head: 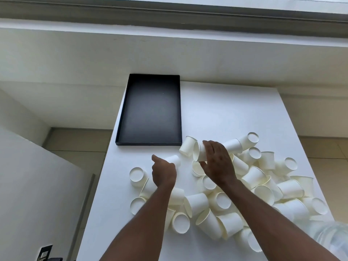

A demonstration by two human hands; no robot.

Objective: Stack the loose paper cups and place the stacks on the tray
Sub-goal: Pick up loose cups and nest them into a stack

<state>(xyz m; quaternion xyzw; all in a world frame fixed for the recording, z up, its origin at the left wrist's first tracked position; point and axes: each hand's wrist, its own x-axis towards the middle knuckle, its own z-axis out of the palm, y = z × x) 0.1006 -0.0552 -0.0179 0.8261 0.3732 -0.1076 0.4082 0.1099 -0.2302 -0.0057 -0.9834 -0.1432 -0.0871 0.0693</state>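
Several loose white paper cups [252,178] lie in a heap across the near and right part of the white table. My right hand [216,162] is closed around one cup [198,152] lying on its side, its mouth facing left, just above the heap. My left hand [163,172] holds another cup [174,160] by its side, a little left of the first; the two cups are apart. The black rectangular tray [120,129] sits at the table's far left, with nothing in it.
The white table [226,110] ends at a left edge near the tray and a right edge past the heap. Floor tiles [79,140] lie below on the left. A clear plastic item [331,236] shows at the lower right.
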